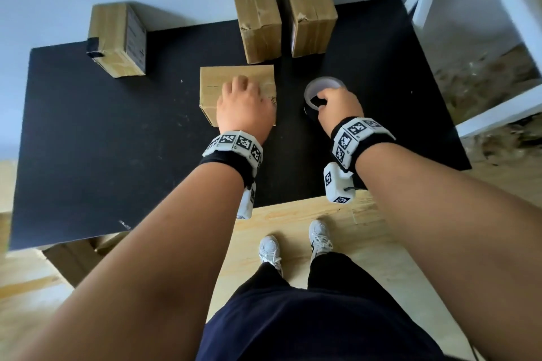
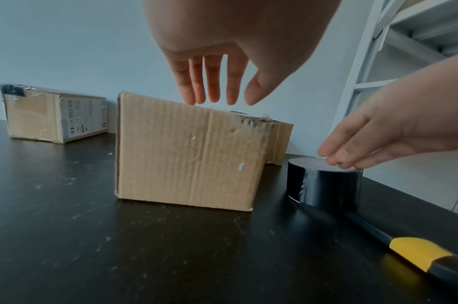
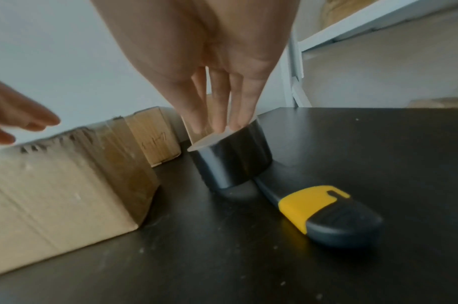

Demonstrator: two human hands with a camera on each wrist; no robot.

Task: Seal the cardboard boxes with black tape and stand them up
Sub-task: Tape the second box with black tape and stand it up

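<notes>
A plain cardboard box (image 1: pixel 211 88) (image 2: pixel 186 154) lies mid-table. My left hand (image 1: pixel 242 91) (image 2: pixel 222 98) hangs over its top with straight fingers; whether they touch it is unclear. The black tape roll (image 1: pixel 311 88) (image 2: pixel 324 185) (image 3: pixel 233 164) stands flat to the box's right. My right hand (image 1: pixel 324 101) (image 3: pixel 217 125) touches the roll's top rim with straight fingers. A box with black tape on one end (image 1: pixel 117 38) (image 2: pixel 53 115) lies at the far left. Two more boxes (image 1: pixel 258 17) (image 1: pixel 311 12) lie side by side at the back.
A yellow-and-black utility knife (image 2: pixel 420 255) (image 3: pixel 326 216) lies just in front of the roll, under my right wrist. A white shelf frame (image 1: pixel 475 9) stands right of the black table (image 1: pixel 88 141). Another carton (image 1: pixel 73 261) sits on the floor below the table's front edge.
</notes>
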